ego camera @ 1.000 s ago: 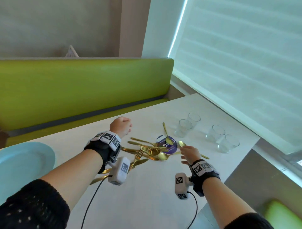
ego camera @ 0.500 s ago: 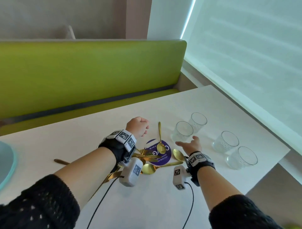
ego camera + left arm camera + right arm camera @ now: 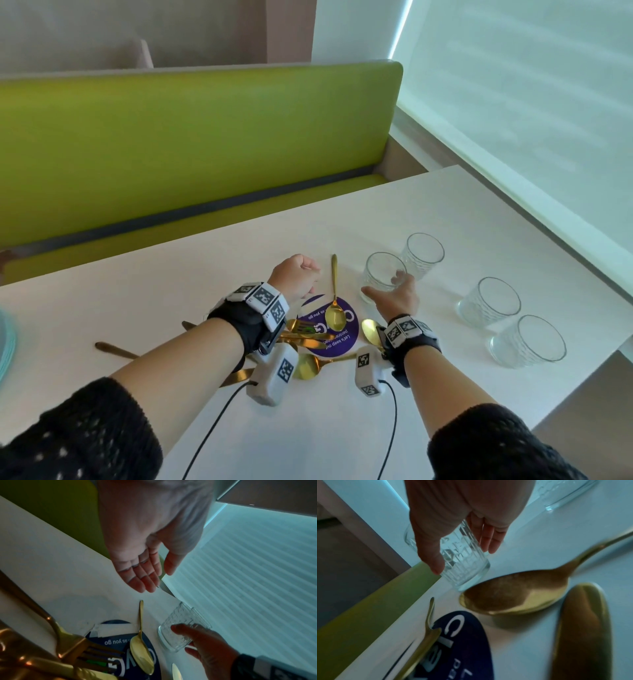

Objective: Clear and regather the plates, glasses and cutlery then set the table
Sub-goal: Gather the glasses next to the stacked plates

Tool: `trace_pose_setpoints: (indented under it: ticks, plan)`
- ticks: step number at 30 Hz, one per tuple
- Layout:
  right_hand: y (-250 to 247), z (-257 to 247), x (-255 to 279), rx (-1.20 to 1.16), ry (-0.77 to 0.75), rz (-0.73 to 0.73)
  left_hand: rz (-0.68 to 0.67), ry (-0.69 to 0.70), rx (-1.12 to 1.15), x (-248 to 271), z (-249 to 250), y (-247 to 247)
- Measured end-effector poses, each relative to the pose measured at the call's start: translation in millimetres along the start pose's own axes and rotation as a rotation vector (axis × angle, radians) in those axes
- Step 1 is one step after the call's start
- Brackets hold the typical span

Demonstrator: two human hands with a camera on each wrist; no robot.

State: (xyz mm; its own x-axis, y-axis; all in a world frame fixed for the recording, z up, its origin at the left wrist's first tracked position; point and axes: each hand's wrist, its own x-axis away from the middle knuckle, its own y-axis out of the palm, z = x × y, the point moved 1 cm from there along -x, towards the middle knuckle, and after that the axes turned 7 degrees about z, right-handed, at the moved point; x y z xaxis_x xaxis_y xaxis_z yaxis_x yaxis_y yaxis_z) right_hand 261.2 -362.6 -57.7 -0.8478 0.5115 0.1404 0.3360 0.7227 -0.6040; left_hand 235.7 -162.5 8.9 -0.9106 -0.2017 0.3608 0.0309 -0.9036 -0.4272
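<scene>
Four clear ribbed glasses stand on the white table point(image 3: 428, 205). My right hand point(image 3: 385, 287) wraps the nearest left glass point(image 3: 382, 270), thumb on one side and fingers point(image 3: 489, 539) on the other; this glass point(image 3: 465, 562) still stands on the table. A second glass point(image 3: 424, 253) stands just behind it, and two more glasses point(image 3: 489, 301) point(image 3: 527, 342) are to the right. My left hand point(image 3: 306, 275) hovers over the table with relaxed fingers point(image 3: 145, 577), holding nothing. Gold cutlery point(image 3: 308, 342) lies piled under my wrists, with one spoon point(image 3: 335, 308) on a purple round sticker point(image 3: 334, 344).
A light blue plate's rim point(image 3: 4, 346) shows at the far left edge. A green bench point(image 3: 191, 144) runs along the table's far side. A window blind point(image 3: 513, 102) is to the right, where the table edge point(image 3: 582, 363) lies close to the glasses.
My right hand has moved forward from the cutlery pile to the nearest glass and closed round it. My left hand has stayed hovering near the spoon handle.
</scene>
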Motion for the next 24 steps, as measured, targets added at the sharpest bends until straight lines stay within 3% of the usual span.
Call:
trace_pose_setpoints:
  ticks: [6, 13, 19, 24]
  plan:
    - [-2.6, -22.2, 5.2, -0.018, -0.135, -0.209, -0.164, 0.081, -0.145, -4.1, 4.9, 21.1]
    - [-11.7, -46.4, 9.4, -0.307, -0.093, -0.524, -0.317, 0.132, -0.009, -10.5, 17.6, 30.5]
    - [-18.2, -45.5, 7.6, -0.395, -0.034, -0.692, -0.236, 0.146, 0.029, -14.0, 20.2, 36.9]
    - [-33.2, -34.0, -11.8, -0.174, -0.023, -0.663, -0.115, 0.117, 0.024, -21.2, 17.9, 37.3]
